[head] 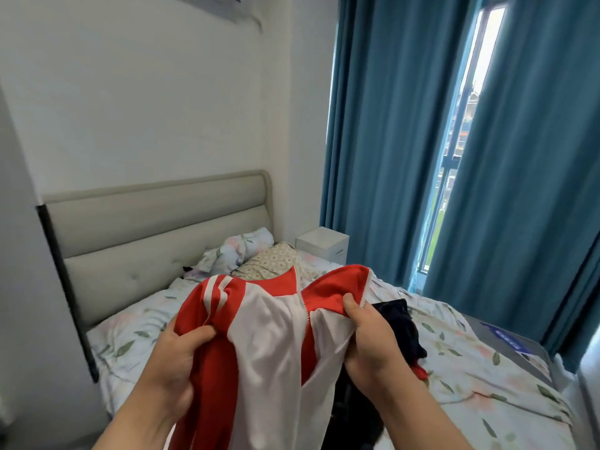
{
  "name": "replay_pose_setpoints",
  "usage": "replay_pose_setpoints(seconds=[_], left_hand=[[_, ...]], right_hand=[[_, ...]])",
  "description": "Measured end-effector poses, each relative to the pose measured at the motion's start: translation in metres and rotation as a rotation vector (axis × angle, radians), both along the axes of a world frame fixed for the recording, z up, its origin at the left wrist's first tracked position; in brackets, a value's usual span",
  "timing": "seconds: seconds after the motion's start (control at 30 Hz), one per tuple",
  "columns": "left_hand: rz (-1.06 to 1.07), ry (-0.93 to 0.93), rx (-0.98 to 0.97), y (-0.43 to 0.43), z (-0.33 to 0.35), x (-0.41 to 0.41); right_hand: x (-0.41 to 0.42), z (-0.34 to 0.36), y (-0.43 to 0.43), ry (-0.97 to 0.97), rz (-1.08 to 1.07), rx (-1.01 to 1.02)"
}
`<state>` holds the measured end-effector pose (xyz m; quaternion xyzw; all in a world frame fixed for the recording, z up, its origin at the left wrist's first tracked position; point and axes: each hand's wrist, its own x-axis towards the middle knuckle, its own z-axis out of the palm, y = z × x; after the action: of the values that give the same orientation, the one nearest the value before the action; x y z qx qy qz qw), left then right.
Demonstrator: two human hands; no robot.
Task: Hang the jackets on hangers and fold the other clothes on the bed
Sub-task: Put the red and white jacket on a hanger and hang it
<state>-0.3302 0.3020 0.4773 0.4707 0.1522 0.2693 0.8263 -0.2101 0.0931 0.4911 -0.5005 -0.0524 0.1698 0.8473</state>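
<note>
I hold a red and white zip jacket (272,336) up in front of me, above the bed (470,378). My left hand (178,358) grips its left shoulder, where white stripes run over red cloth. My right hand (367,339) grips the right shoulder near the red collar. The zip hangs partly open between my hands. A pile of dark clothes (402,329) lies on the bed behind my right hand, and more dark cloth (350,414) shows below the jacket. No hanger is in view.
The bed has a floral sheet, two pillows (246,254) and a padded beige headboard (156,235). A white nightstand (323,243) stands by the wall. Blue curtains (389,141) hang at the window on the right. A white wall closes the left side.
</note>
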Motion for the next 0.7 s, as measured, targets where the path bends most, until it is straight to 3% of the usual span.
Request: replay_pose_setpoints(seconds=[0.27, 0.53, 0.7], left_hand=[[0.031, -0.07, 0.008, -0.02, 0.017, -0.002], [0.064, -0.088, -0.016, -0.049, 0.016, -0.013], [0.115, -0.059, 0.032, -0.062, 0.019, -0.034]], right_hand=[[-0.002, 0.011, 0.028, 0.11, 0.355, 0.102], [-0.019, 0.002, 0.048, -0.061, 0.676, 0.119], [-0.037, -0.012, 0.064, -0.233, 0.616, 0.056]])
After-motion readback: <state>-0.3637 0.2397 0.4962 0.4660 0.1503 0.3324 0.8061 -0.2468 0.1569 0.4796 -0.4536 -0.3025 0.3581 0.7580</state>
